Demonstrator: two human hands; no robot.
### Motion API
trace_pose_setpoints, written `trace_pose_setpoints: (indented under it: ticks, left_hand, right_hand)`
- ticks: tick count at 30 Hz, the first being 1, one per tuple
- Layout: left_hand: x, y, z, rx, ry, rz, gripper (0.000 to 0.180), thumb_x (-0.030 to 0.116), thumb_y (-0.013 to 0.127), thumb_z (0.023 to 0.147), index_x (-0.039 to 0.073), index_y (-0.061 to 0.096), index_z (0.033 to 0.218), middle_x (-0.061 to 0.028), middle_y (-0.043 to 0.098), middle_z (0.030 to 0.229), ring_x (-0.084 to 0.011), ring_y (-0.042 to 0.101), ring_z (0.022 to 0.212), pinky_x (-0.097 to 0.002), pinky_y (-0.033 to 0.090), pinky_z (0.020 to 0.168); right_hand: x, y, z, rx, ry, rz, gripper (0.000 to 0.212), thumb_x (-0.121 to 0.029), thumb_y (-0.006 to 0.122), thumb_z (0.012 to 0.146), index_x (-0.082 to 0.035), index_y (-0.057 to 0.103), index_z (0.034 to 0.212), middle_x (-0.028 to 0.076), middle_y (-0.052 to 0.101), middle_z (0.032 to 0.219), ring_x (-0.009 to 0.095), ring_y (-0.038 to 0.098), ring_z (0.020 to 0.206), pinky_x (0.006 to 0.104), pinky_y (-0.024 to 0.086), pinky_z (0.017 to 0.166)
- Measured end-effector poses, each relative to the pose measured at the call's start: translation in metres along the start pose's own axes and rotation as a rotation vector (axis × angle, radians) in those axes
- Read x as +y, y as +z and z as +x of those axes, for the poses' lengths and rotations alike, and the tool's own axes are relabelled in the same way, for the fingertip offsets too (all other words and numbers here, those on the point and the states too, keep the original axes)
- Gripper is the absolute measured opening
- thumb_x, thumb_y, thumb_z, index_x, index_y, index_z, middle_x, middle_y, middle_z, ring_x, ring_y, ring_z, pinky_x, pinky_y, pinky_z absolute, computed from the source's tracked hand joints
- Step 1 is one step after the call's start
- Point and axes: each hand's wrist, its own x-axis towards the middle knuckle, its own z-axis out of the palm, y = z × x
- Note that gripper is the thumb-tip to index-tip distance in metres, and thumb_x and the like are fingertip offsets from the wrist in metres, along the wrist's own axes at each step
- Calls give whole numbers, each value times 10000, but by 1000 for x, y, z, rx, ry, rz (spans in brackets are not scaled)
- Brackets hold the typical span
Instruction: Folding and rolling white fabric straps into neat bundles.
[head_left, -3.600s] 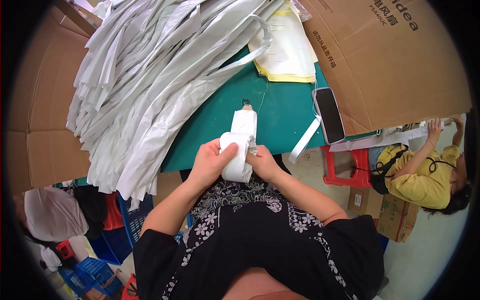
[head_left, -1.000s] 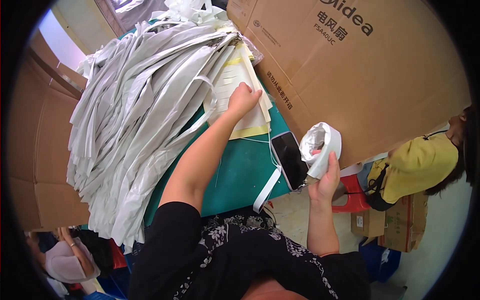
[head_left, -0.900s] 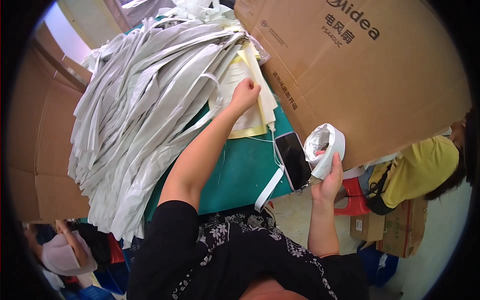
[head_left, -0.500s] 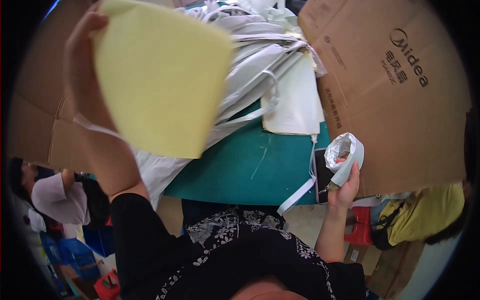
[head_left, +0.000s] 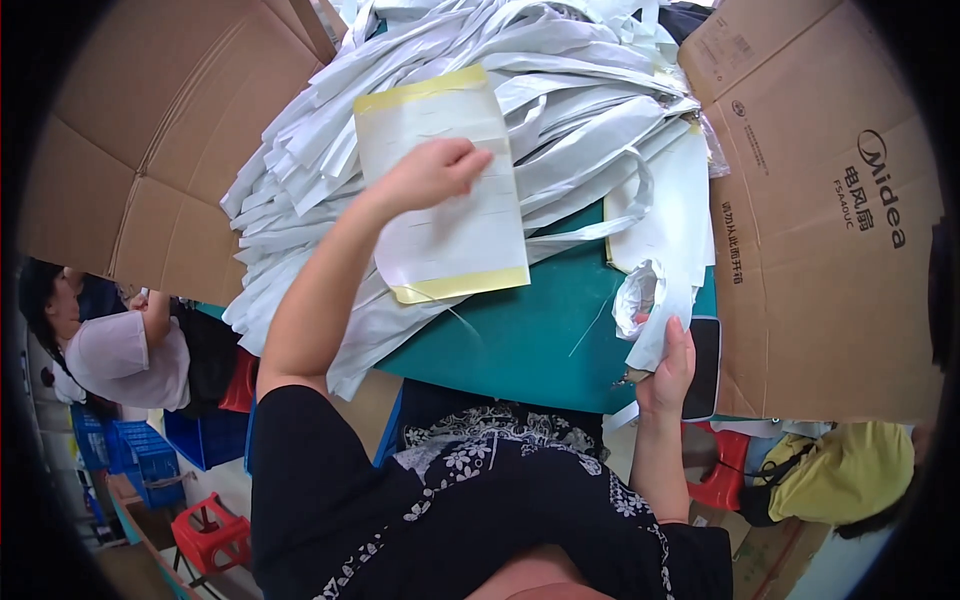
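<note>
- While the left hand [head_left: 428,175] is raised over the heap, its fingers [head_left: 462,158] are curled and pinching a white sheet with yellow edge bands [head_left: 445,215] near the middle of the sheet's upper half; the thumb is behind the sheet and cannot be seen.
- That sheet hangs free, a little above the pile of white strips [head_left: 330,190], its long axis running from the far yellow band down to the near yellow band, tilted slightly so the near end leans toward the person's right.
- Below its near edge lies the bare green bench [head_left: 520,340], between the pile and the person's body.
- Over at the near right edge of the bench, the right hand [head_left: 668,365] is closed around the lower end of a crumpled white rolled piece [head_left: 645,305]; the fingers are wrapped round it, and the roll stands upright with its open, ruffled end uppermost.
- Between the two hands the gap is wide: the sheet lies up and to the left of the right hand, the roll down and to the right of the left hand, with the bench between them.
- Just beyond the right hand a dark flat phone-like slab [head_left: 704,360] lies on the bench, partly hidden by the hand, and a large cardboard box flap [head_left: 830,220] stands beside it.
- Behind the roll a stack of white and pale yellow sheets [head_left: 675,205] lies flat, nearer to the right hand than to the left.
</note>
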Motion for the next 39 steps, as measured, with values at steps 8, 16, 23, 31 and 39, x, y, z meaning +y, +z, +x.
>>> trace_pose_setpoints:
  ticks: [8, 16, 23, 31, 39]
  left_hand:
    - [1, -23, -84, 251, 177, -77, 158, 143, 590, 862, -8, 627, 887, -49, 620, 742, -99, 556, 683, -243, 462, 638]
    - [-16, 81, -96, 354, 523, 601, 297, 172, 680, 709, 42, 566, 951, -70, 568, 917, -226, 536, 896, -345, 407, 798]
    - [-28, 90, -94, 347, 468, 759, 411, 170, 703, 660, 66, 538, 1022, -55, 558, 906, -224, 524, 859, -351, 368, 837]
    - [-18, 78, -116, 328, 500, 659, 151, 177, 692, 667, 154, 628, 802, -14, 572, 941, -196, 542, 958, -506, 295, 958]
    - [38, 69, -189, -591, 754, -22, 87, 138, 621, 794, 82, 616, 860, -43, 587, 770, -201, 599, 705, -287, 490, 643]
  right_hand:
    - [24, -4, 13, -2, -76, -239, 296, -213, 477, 937, -1, 496, 1142, 83, 614, 1012, 144, 595, 874, 268, 465, 786]
    - [4, 53, 45, -87, -384, -995, 250, -192, 589, 874, -19, 584, 1055, 57, 610, 882, 117, 562, 782, 246, 453, 712]
    - [36, 144, 86, -483, -1249, -1400, 301, -296, 692, 725, -116, 603, 948, 4, 612, 860, 144, 572, 793, 326, 349, 847]
    - [71, 146, 120, -531, -1334, -1561, 334, -273, 707, 671, -173, 581, 965, -50, 599, 884, 105, 564, 845, 302, 318, 890]
    - [77, 146, 127, -526, -1370, -1542, 365, -265, 720, 645, -178, 584, 972, -58, 605, 881, 93, 566, 837, 302, 317, 893]
